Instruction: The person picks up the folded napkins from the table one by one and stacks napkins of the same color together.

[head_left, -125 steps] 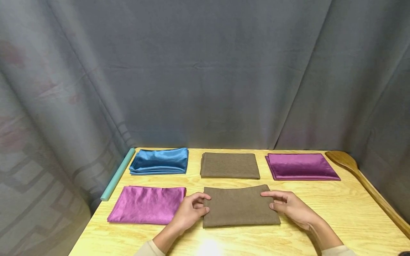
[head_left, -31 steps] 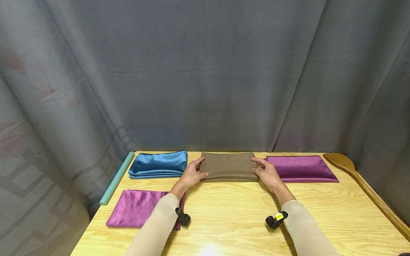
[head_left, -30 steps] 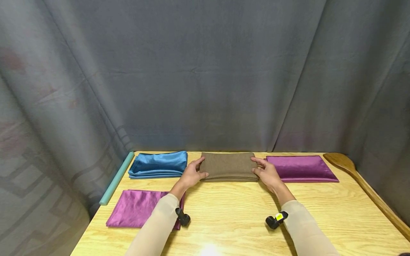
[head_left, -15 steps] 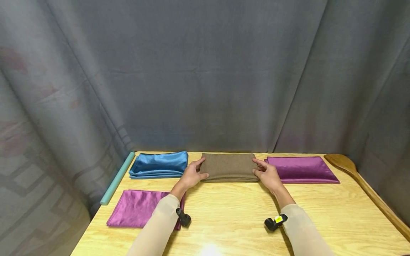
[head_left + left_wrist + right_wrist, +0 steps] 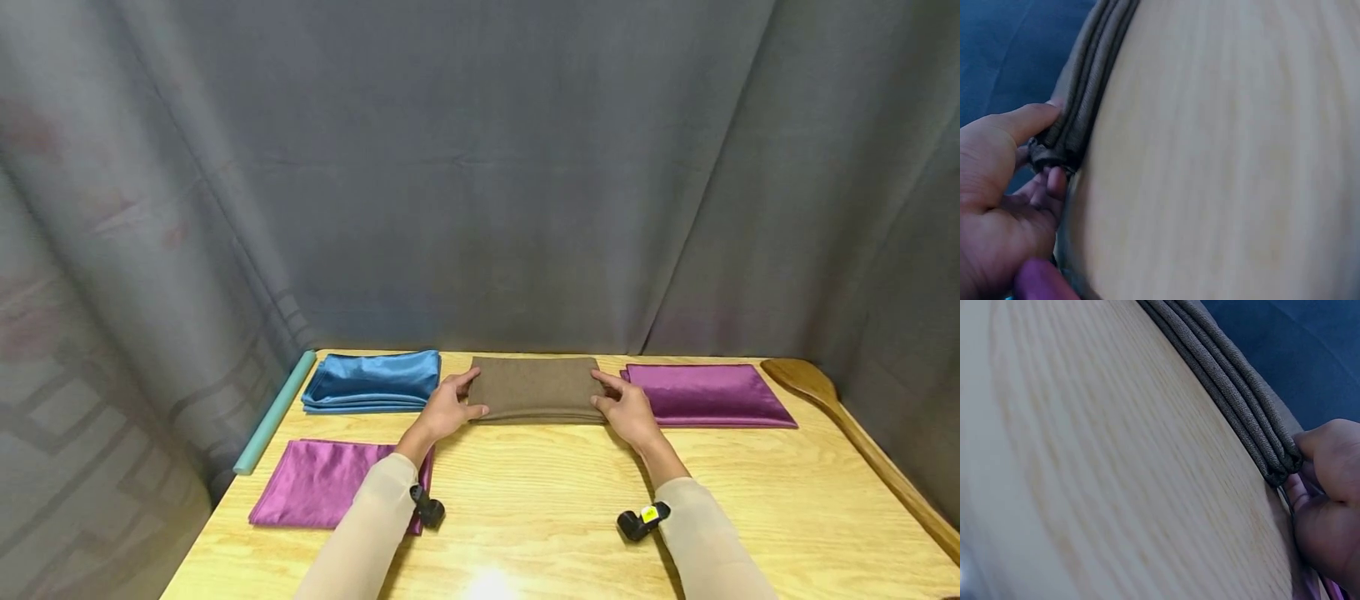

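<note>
- The left hand (image 5: 447, 407) pinches the left end of the brown cloth stack (image 5: 536, 389), thumb on top, fingers curled under.
- The right hand (image 5: 627, 407) grips the right end the same way.
- The stack lies flat at the far middle of the table (image 5: 750, 508), its long axis running left to right.
- A blue cloth (image 5: 372, 380) lies just left, a purple cloth (image 5: 708, 396) just right.
- Another purple cloth (image 5: 322, 483) lies near left.
- A grey curtain (image 5: 480, 167) hangs behind the pale wooden table.
</note>
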A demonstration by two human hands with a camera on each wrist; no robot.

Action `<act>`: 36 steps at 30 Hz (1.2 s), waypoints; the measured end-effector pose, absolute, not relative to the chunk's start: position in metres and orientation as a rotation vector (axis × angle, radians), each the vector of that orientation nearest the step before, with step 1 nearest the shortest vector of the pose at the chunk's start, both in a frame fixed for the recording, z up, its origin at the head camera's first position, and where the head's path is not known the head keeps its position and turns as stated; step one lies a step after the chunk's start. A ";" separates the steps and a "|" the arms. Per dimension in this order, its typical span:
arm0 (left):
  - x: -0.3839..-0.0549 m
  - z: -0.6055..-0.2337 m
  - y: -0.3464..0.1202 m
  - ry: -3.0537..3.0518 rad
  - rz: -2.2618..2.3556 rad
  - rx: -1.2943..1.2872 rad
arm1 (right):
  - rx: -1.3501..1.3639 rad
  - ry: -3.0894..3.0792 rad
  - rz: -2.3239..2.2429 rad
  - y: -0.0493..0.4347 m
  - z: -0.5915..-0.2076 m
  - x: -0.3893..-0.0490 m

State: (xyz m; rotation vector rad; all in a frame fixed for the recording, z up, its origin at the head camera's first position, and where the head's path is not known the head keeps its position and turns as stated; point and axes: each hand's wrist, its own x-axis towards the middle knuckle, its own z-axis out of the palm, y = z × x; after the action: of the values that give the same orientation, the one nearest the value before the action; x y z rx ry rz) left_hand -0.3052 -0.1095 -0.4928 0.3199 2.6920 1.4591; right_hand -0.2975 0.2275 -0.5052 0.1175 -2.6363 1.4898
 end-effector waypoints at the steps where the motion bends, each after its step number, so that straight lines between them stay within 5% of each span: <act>1: -0.305 -0.492 -0.109 2.702 1.447 0.324 | 0.127 -2.631 1.478 0.227 -0.505 -0.298; 23: -0.298 -0.477 -0.117 2.667 1.523 0.237 | 0.029 -2.584 1.648 0.226 -0.498 -0.294; 36: -0.221 -0.433 -0.183 2.683 1.628 0.401 | -0.044 -2.569 1.695 0.232 -0.469 -0.275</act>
State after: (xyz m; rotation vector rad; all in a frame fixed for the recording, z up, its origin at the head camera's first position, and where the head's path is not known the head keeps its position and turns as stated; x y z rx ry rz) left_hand -0.2211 -0.1827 -0.4332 0.4008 2.6833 1.6282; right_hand -0.2746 0.2325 -0.4686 -0.0438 -2.5694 1.6948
